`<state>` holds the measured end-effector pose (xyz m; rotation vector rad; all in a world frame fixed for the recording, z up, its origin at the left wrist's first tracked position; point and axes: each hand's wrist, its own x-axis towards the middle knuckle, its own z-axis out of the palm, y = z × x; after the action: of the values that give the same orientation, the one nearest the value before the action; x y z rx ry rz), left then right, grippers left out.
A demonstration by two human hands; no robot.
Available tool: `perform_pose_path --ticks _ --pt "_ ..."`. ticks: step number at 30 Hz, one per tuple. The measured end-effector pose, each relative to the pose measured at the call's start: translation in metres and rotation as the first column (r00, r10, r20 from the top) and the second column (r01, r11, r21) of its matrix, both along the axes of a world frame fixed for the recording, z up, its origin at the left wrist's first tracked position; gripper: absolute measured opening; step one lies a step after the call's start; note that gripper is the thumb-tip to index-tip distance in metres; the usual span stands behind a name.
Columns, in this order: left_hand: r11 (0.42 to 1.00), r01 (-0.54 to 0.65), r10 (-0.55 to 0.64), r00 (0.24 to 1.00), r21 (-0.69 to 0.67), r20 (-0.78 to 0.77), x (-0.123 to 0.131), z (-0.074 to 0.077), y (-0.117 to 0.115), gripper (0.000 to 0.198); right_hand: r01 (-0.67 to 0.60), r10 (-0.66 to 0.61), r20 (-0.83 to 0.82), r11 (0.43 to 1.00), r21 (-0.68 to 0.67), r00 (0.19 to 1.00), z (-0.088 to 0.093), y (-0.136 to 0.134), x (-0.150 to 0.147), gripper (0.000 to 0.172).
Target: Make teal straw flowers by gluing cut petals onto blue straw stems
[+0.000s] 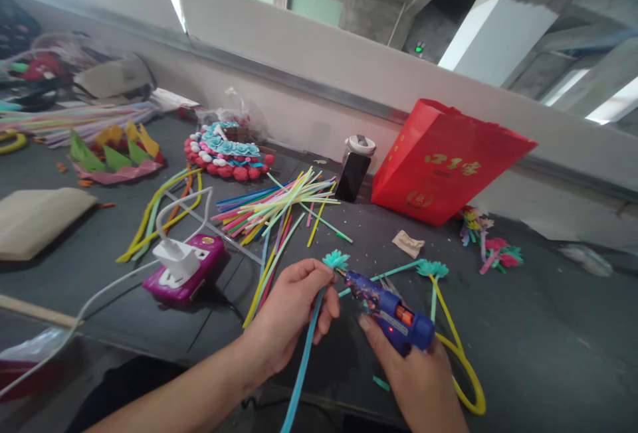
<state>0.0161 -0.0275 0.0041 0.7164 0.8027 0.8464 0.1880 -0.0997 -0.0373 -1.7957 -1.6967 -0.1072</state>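
In the head view, my left hand (299, 307) pinches a blue drinking-straw-like strip (305, 365) that hangs down toward the table edge. A small teal paper flower (336, 259) shows just above its fingertips. My right hand (416, 376) is wrapped around a blue hot glue gun (391, 310) with a lit red light. The gun's nozzle points left and sits close to the teal flower, near my left fingertips; whether it touches cannot be made out. Another teal flower (432, 268) with teal and yellow stems lies behind the gun.
A loose pile of coloured strips (284, 204) lies ahead. A purple power strip (192, 273) with a white plug stands at left. A red paper bag (443, 161), a phone (353, 177) propped on a cup, and a paper crown (117, 157) are farther back.
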Motion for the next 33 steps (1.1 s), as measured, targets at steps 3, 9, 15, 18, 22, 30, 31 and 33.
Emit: perform_pose_path --ticks 3,9,15,18,22,30,31,33 --pt "1.000 0.001 -0.001 1.000 -0.002 0.000 0.000 0.000 0.000 0.016 -0.011 0.011 -0.011 1.000 0.006 1.000 0.000 0.000 0.000 0.053" --pt "1.000 -0.003 0.003 1.000 -0.003 0.008 0.001 0.003 0.000 0.014 0.077 -0.081 -0.179 0.997 -0.030 0.981 0.008 -0.001 -0.006 0.051" --pt "1.000 -0.006 0.006 1.000 -0.005 0.022 0.000 0.003 -0.001 0.013 -0.017 -0.024 -0.344 0.993 -0.118 0.939 0.022 0.003 0.001 0.038" --pt "1.000 -0.004 0.004 1.000 -0.002 0.029 0.000 0.002 0.000 0.014 -0.120 0.067 -0.346 0.983 -0.136 0.936 0.023 0.006 0.007 0.035" --pt "1.000 -0.023 0.023 1.000 -0.002 0.021 0.000 0.002 0.001 0.014 -0.090 0.047 -0.340 0.990 -0.110 0.939 0.021 0.003 0.002 0.035" --pt "1.000 -0.028 0.028 0.999 -0.005 0.018 0.000 -0.002 0.005 0.015 -0.104 0.072 -0.384 0.993 -0.061 0.921 0.016 -0.001 -0.003 0.032" --pt "0.999 -0.032 0.032 0.999 -0.004 0.024 0.001 -0.002 0.005 0.014 -0.126 0.100 -0.351 0.991 -0.053 0.931 0.016 0.000 0.000 0.031" --pt "0.999 -0.037 0.037 0.999 0.001 0.031 0.001 -0.002 0.005 0.014 -0.164 0.148 -0.296 0.986 -0.032 0.944 0.015 0.001 0.005 0.029"
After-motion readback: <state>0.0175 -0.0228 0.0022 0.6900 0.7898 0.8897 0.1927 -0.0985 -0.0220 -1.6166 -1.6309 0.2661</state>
